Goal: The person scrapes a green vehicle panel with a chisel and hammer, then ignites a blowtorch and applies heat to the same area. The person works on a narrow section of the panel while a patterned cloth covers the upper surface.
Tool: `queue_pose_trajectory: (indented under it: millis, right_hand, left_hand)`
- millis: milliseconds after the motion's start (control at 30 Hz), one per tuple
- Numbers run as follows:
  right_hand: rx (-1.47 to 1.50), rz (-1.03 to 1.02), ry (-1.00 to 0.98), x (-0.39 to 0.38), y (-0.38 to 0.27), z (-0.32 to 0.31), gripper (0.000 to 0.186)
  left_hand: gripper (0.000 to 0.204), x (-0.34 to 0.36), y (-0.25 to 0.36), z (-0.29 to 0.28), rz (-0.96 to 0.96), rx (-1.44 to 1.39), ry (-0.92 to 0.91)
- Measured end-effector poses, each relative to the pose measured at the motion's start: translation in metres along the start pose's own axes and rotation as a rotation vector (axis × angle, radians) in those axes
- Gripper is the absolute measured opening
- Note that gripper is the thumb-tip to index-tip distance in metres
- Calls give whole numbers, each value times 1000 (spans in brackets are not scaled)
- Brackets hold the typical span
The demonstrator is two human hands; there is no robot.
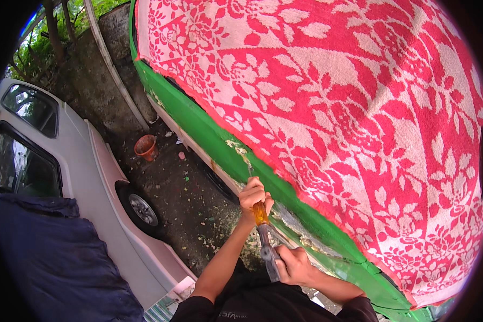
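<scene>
My left hand is wrapped round a screwdriver with an amber, see-through handle. Its thin shaft sticks out past my fist toward the green vehicle body panel, close to a patch of chipped, pale filler. Lower down, my right hand is closed on a long grey metal tool, whose exact kind I cannot make out. The grey tool's upper end meets or overlaps the butt of the amber handle. More flaked paint shows along the panel beside my hands.
A red and pink floral cloth covers the vehicle above the panel. At left stands a pale car, partly draped in dark blue cloth. An orange bucket and scattered paint chips lie on the dark ground between the vehicles.
</scene>
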State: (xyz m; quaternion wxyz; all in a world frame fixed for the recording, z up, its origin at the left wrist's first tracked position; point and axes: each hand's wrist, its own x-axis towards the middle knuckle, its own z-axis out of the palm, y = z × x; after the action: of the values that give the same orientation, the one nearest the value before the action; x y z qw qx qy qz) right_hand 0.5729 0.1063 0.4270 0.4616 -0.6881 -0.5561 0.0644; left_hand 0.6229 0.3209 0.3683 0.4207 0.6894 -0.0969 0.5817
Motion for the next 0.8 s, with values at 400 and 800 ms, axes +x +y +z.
queue_pose_trajectory:
  millis: [400,800]
  right_hand:
    - [157,65,210,-16,12,18,20]
    - [38,-3,18,-7,-2,10,17]
  left_hand:
    - [38,0,6,3,27,-22,-45]
    - [35,0,3,-4,64,-41,-117]
